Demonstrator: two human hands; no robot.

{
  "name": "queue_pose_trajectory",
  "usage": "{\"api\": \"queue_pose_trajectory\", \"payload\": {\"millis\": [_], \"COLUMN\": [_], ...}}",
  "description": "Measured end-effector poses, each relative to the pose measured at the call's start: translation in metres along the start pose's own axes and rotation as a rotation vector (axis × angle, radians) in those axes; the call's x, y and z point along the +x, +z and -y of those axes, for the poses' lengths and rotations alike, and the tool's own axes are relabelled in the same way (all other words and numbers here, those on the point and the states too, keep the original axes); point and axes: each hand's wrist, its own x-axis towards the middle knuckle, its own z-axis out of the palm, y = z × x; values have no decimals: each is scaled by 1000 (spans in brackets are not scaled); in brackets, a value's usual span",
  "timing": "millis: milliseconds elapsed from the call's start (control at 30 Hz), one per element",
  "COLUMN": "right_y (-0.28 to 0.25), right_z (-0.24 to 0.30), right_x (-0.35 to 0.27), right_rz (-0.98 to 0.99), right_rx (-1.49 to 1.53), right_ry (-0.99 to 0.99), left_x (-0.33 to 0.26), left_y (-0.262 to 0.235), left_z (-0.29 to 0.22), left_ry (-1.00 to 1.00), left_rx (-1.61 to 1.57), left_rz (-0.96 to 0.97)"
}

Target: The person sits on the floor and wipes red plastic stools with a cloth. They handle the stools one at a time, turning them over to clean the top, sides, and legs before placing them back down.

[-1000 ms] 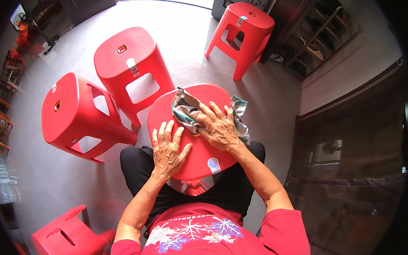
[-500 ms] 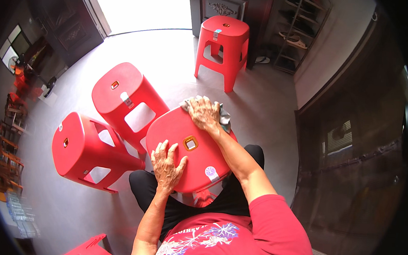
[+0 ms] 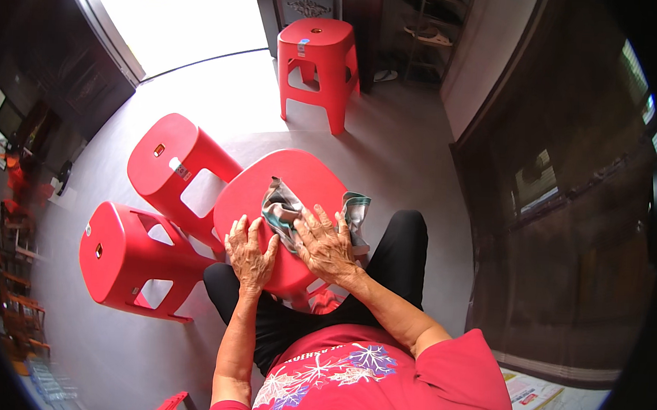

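Note:
Between my knees stands a red plastic stool (image 3: 286,170) with a rounded square seat. On its near left part rests my left hand (image 3: 250,256), fingers spread and holding nothing. My right hand (image 3: 327,245) presses a crumpled grey, white and green cloth (image 3: 283,207) onto the near right part of the seat, its fingers over the fabric. One end of the cloth sticks out past the right edge. The cloth and hand cover the seat's middle hole and its sticker.
Two more red stools (image 3: 166,150) (image 3: 110,254) stand close at the left, and another red stool (image 3: 317,36) is farther off by the bright doorway (image 3: 182,23). A shoe rack (image 3: 427,37) stands at the far right. Part of something red (image 3: 173,405) shows at the lower left.
My right hand and the cloth have come from the seat's far edge toward me, over the middle and near right. My left hand stays on the near left. The whole view has shifted slightly.

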Motion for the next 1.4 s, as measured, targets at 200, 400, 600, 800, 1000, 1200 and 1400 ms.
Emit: {"api": "queue_pose_trajectory", "payload": {"millis": [200,400,600,800,1000,1200,1400], "right_y": [10,-12,14,43,134,97,44], "right_z": [-5,-15,-75,-115,-154,-110,-47], "right_x": [8,6,11,0,-71,-34,21], "right_rz": [-252,-138,-303,-180,-19,-290,-394], "right_rx": [53,192,650,1300,1022,1074,910], "right_ry": [206,18,353,672,1191,676,478], "left_x": [1,1,3,2,5,7,16], "left_y": [0,-5,-8,-10,-10,-10,-9], "left_z": [0,2,-4,-6,-8,-12,-29], "left_ry": [9,43,38,4,2,177,245], "left_rx": [5,55,46,48,56,28,50], "left_rz": [41,96,135,155,157,241,438]}}
